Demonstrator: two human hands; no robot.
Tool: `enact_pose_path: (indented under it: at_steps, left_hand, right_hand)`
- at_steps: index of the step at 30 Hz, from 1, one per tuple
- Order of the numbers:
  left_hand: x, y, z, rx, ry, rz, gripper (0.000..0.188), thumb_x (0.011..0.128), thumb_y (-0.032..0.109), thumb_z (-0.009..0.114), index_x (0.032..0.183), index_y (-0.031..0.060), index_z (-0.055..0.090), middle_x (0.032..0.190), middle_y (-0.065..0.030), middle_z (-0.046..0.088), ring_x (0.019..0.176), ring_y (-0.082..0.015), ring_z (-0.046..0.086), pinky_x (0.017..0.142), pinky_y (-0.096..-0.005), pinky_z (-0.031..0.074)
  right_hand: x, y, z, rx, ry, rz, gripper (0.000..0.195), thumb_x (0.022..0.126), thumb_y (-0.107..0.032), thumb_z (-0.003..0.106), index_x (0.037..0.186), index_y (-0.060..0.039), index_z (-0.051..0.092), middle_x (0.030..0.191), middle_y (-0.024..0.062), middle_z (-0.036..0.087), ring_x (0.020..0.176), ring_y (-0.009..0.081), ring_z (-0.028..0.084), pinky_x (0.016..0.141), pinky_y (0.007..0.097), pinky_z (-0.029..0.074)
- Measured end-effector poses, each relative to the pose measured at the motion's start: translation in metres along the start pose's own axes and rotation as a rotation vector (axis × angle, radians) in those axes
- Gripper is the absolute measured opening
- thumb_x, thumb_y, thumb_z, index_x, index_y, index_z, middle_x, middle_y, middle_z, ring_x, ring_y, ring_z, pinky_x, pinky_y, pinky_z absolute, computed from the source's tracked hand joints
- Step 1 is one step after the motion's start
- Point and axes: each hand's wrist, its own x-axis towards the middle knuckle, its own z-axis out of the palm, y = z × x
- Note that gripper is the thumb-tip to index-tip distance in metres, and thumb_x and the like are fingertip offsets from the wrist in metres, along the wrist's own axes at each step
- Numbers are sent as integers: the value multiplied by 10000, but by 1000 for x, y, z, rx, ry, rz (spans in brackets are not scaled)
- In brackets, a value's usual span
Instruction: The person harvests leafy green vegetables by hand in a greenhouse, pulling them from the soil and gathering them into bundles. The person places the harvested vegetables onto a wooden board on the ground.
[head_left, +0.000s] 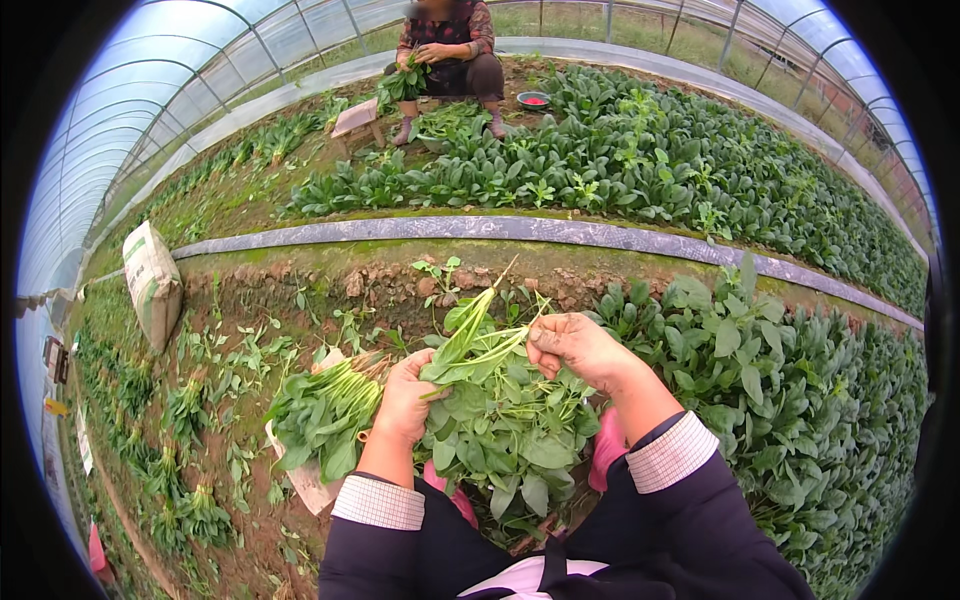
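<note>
My left hand (409, 397) grips a few leafy green plants (466, 337), their pale stems and roots pointing up and away from me. With thumb and fingers pinched, my right hand (566, 346) holds the root end of another leafy plant (504, 346) beside them. Below both hands a heap of loose leafy greens (517, 427) lies between my knees. Left of my left hand, a pile of greens (330, 412) rests on a low board-like support (311, 480), stems toward the upper right.
Opposite me a person (450, 45) sits holding greens, beside a small stool (358, 120) and a basin (533, 100). A dark strip (420, 227) crosses between the beds. A sack (150, 277) stands left, above tied bunches (201, 514) on soil. Dense crop (825, 420) grows at right.
</note>
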Motion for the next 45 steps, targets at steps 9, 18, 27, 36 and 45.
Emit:
enact_pose_path:
  at_steps: [9, 18, 27, 36, 45]
  left_hand:
    - [0, -2, -2, 232, -49, 69, 365, 673, -80, 624, 1029, 1, 604, 971, -5, 615, 835, -111, 587, 761, -245, 461]
    - [-6, 3, 14, 1478, -48, 384, 500, 619, 120, 708, 1099, 190, 587, 845, -80, 521, 811, -303, 567, 695, -410, 458]
    - [1, -11, 3, 1437, -67, 198, 506, 646, 85, 698, 1133, 95, 562, 944, -113, 574, 898, -316, 574, 783, -369, 466]
    - [6, 6, 31, 946, -383, 196, 1042, 499, 54, 780, 1399, 67, 255, 1379, -123, 348, 1307, -265, 296, 1082, -367, 222]
    - [9, -30, 52, 360, -202, 58, 287, 873, 14, 523, 1158, -12, 502, 1083, -103, 566, 999, -187, 555, 890, -305, 429]
  right_hand:
    - [5, 14, -2, -98, 124, -148, 409, 786, -149, 694, 1150, -32, 551, 1010, 68, 577, 887, 137, 568, 755, 278, 484]
    - [6, 6, 17, -32, 221, -248, 296, 782, 51, 606, 1069, -15, 576, 836, -7, 555, 700, 60, 518, 661, 202, 456]
    - [-8, -2, 30, -419, 166, -294, 304, 719, -22, 692, 1014, -46, 619, 908, 6, 525, 729, 71, 524, 660, 223, 447]
    - [-4, 34, 26, -863, 273, -633, 136, 729, -6, 600, 845, -77, 601, 849, 63, 552, 822, 258, 573, 722, 341, 489]
    - [1, 24, 18, -352, 199, -373, 187, 755, 21, 584, 931, -42, 567, 953, 43, 509, 739, 163, 525, 705, 291, 461]
